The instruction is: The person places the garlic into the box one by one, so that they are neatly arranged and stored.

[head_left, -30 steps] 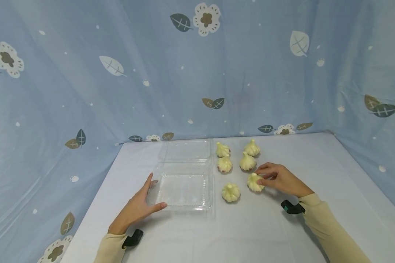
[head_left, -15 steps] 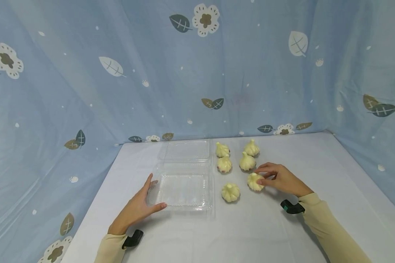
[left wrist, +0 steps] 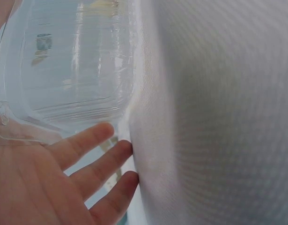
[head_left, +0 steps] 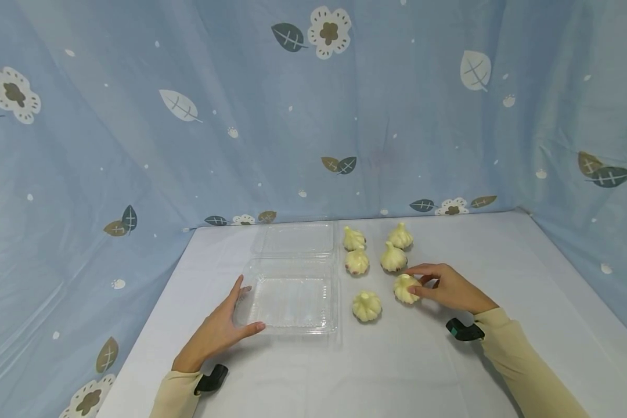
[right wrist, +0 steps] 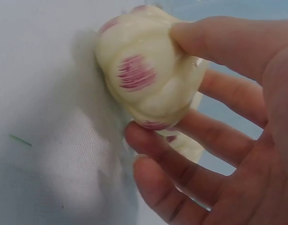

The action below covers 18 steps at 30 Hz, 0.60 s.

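On the white table, my right hand [head_left: 446,285] pinches a pale garlic bulb [head_left: 405,289] between thumb and fingers. Seen from the right wrist, purple streaks mark that garlic bulb [right wrist: 144,77], and the thumb lies across its top side. My left hand [head_left: 214,331] rests at the left side of a clear plastic clamshell box [head_left: 292,302], thumb at the near rim. From the left wrist, the left hand's fingers [left wrist: 104,164] are straight and spread beside the box wall. The box stands with its lid [head_left: 298,239] folded back behind it.
Another garlic bulb [head_left: 367,306] sits between the box and my right hand. Several more garlic bulbs [head_left: 393,257] stand in two short columns toward the back. A blue patterned curtain [head_left: 313,116] rises behind the table [head_left: 371,371] and along its sides.
My right hand's fingers have shifted very slightly at the garlic bulb, which stays in nearly the same place. The left hand and the box have not visibly moved.
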Each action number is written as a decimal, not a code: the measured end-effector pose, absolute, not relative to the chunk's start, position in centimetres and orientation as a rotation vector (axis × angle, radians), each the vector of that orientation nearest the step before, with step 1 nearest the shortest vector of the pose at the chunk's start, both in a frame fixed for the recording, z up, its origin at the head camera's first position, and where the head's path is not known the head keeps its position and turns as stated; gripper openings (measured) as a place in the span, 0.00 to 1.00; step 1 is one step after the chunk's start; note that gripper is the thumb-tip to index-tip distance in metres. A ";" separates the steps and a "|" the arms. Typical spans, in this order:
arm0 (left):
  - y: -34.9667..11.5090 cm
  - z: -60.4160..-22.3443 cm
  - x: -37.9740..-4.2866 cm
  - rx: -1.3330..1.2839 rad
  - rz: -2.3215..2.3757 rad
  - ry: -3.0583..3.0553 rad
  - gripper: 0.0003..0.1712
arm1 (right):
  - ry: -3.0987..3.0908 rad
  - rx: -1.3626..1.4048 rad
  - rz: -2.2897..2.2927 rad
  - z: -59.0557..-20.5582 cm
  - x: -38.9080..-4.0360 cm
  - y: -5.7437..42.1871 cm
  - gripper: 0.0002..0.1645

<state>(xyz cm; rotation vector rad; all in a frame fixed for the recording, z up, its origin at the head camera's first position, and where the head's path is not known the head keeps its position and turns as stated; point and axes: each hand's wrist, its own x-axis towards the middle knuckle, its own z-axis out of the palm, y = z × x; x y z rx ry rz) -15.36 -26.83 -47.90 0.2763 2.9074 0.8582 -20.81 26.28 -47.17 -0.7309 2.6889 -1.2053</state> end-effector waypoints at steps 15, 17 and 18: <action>-26.9 -47.9 -15.2 0.269 0.890 2.896 0.71 | 2.791 -0.660 -1.234 -46.2 -20.5 25.7 0.25; -27.0 -48.0 -15.2 0.271 0.887 2.895 0.71 | 2.792 -0.651 -1.240 -46.1 -20.4 25.6 0.26; -27.0 -48.0 -15.3 0.263 0.886 2.894 0.71 | 2.792 -0.643 -1.245 -46.0 -20.4 25.6 0.26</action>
